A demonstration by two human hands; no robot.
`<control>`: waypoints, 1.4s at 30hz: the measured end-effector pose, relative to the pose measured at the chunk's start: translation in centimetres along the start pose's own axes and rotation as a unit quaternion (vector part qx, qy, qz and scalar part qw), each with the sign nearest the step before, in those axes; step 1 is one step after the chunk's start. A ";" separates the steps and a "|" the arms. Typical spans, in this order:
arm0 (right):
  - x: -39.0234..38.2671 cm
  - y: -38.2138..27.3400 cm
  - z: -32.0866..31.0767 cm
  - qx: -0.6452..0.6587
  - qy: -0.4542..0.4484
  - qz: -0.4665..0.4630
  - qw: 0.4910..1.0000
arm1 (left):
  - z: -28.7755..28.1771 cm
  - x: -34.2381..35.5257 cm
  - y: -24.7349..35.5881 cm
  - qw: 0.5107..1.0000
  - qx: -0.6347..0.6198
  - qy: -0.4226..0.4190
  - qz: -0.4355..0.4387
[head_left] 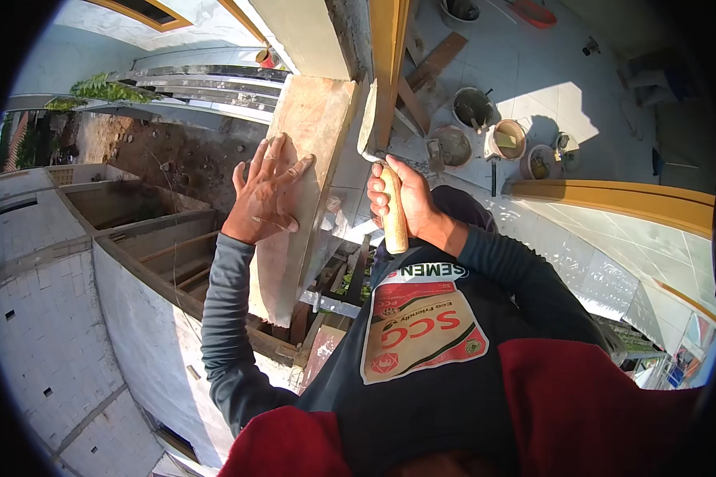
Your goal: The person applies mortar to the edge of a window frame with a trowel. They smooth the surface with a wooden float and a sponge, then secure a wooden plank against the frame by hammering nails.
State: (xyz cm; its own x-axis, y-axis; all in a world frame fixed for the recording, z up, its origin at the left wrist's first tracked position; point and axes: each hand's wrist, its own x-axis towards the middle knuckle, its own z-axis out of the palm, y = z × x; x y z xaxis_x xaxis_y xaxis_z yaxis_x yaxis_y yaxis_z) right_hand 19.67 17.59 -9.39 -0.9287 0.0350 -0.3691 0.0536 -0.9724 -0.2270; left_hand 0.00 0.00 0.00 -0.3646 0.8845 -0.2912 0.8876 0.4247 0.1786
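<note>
Head view: right hand (412,203) clasps wooden-handled trowel (392,211), left hand (262,195) splayed on plank (314,119)

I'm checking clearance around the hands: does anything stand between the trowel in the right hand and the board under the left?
Nothing visible does: no object shows between the trowel, gripped in the right hand, and the board, where the left hand lies spread. The orange frame stands on the trowel's other side. Depth can't be judged.

- On my feed I see a pale tan board (314,191), blotched brown.
- Honey-yellow trowel handle (393,211).
- Black shirt (429,409), red shoulders (589,405), red-and-tan printed patch (422,322).
- Ochre frame (391,56).
</note>
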 end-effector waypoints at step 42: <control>-2.1 4.3 4.5 -0.038 -0.068 0.000 0.997 | 0.3 -0.2 -0.2 1.000 -0.025 0.006 -0.010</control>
State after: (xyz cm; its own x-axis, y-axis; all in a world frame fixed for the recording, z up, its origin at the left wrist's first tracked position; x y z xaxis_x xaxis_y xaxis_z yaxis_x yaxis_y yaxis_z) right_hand 20.20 12.32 -5.58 -0.9698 -0.0016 -0.2438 0.0760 -0.9521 -0.2961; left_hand 0.01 -0.36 -0.29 -0.3860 0.8775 -0.2845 0.8646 0.4517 0.2202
